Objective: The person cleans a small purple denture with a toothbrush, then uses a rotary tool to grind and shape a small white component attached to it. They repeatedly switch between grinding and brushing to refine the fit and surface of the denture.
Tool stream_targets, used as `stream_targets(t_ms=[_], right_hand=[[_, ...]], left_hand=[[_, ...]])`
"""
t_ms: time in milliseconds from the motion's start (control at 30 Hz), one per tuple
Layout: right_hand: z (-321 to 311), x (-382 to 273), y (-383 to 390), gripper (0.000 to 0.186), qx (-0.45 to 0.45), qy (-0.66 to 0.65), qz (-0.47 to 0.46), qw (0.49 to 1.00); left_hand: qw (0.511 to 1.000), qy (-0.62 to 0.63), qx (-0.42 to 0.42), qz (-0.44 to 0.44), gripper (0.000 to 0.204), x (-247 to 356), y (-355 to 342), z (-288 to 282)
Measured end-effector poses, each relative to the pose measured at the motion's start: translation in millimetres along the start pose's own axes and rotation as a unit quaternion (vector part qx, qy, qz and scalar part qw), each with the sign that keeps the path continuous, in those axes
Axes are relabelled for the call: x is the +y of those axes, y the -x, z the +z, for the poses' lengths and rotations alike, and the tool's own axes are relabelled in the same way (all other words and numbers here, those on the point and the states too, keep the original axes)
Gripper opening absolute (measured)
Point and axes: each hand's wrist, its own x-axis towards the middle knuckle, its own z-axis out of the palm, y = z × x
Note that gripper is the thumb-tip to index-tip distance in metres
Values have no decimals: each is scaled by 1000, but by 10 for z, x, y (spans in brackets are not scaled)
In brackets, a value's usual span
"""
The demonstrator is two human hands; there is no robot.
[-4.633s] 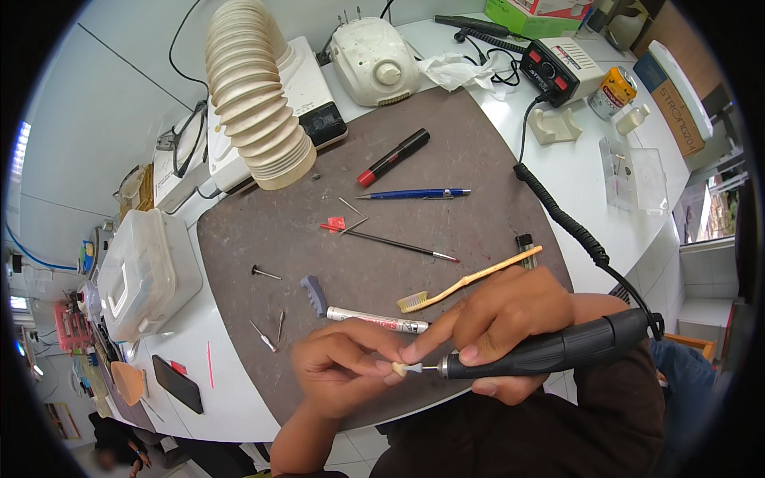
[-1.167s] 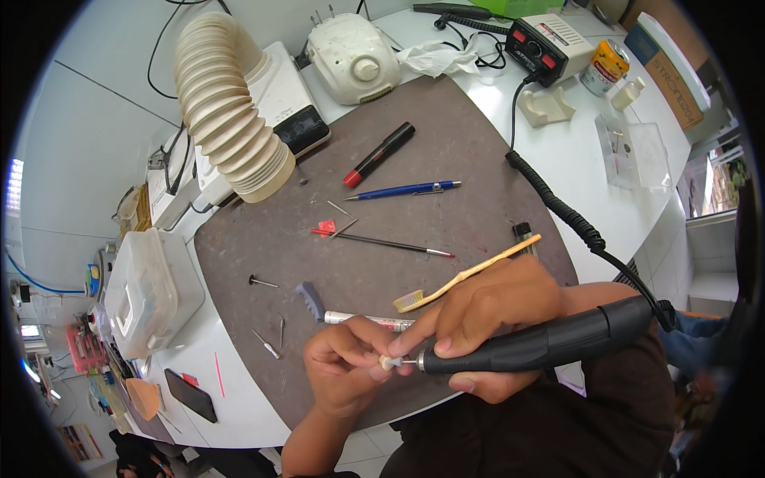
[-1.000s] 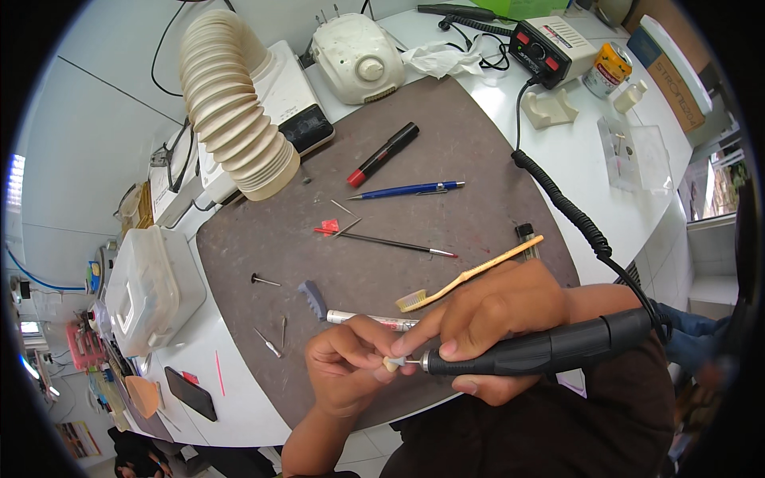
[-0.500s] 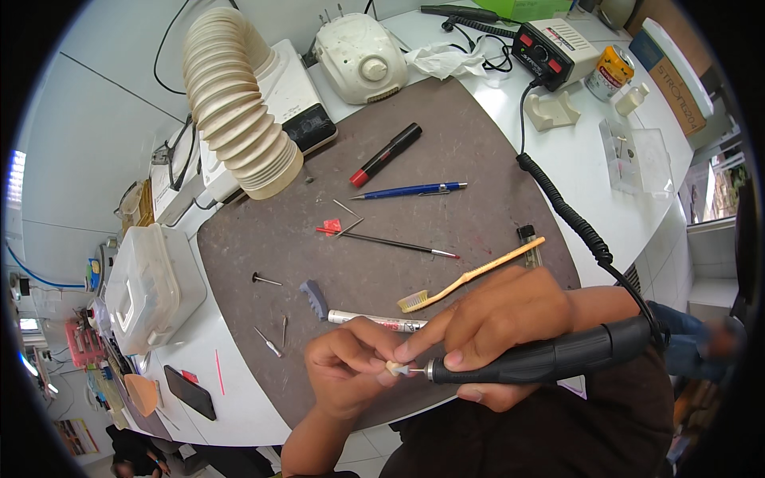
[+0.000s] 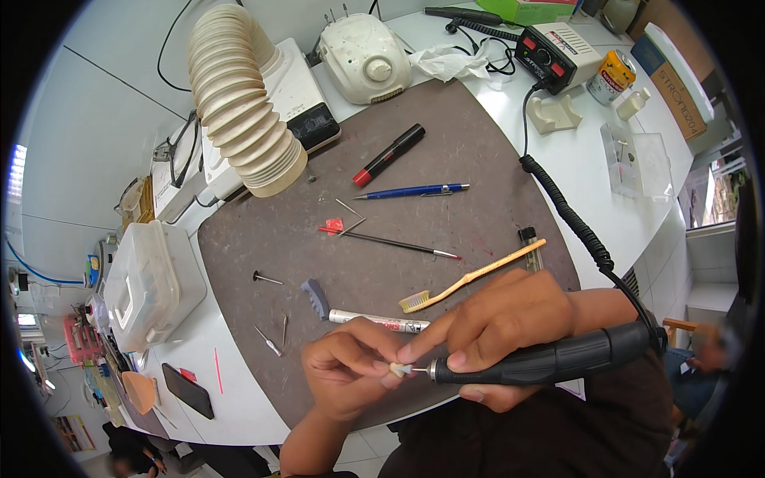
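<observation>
Between the thumb and fingers of my left hand (image 5: 344,369) is pinched a small tooth-shaped dental crown (image 5: 398,370), whitish and yellow. My right hand (image 5: 510,325) grips a black rotary handpiece (image 5: 550,356) lying nearly level, its tip pointing left. A light bluish-grey bit on its thin metal shank (image 5: 421,370) meets the crown. My right index finger reaches over to the left fingertips. Just beyond my hands lie a white tube-shaped marker (image 5: 374,320), partly hidden by my fingers, and a yellow toothbrush (image 5: 470,276).
A ribbed suction hose (image 5: 251,111) reaches over the brown mat (image 5: 430,151). A red-and-black marker (image 5: 388,155), blue mechanical pencil (image 5: 410,191), thin brush (image 5: 390,241) and loose burs lie on it. The handpiece's coiled cord (image 5: 566,213) runs to a control box (image 5: 555,56). A clear plastic box (image 5: 154,283) stands left.
My hands keep the crown and handpiece together, with barely any shift. The whole view has moved slightly. A person in the background at right shows more.
</observation>
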Motion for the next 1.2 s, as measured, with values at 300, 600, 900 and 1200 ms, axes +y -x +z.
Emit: stream_targets(t_ms=[300, 600, 900, 1200], right_hand=[[9, 9, -7, 33, 4, -26, -14, 1000], [-6, 10, 3, 29, 0, -48, -24, 999], [23, 15, -11, 32, 8, -11, -28, 1000], [20, 17, -16, 31, 3, -5, -29, 1000]], left_hand=[[1000, 18, -9, -13, 22, 15, -10, -4], [1000, 21, -13, -15, 22, 15, -11, 0], [1000, 14, -5, -7, 21, 7, -13, 20], [1000, -1, -8, -3, 22, -12, -7, -9]])
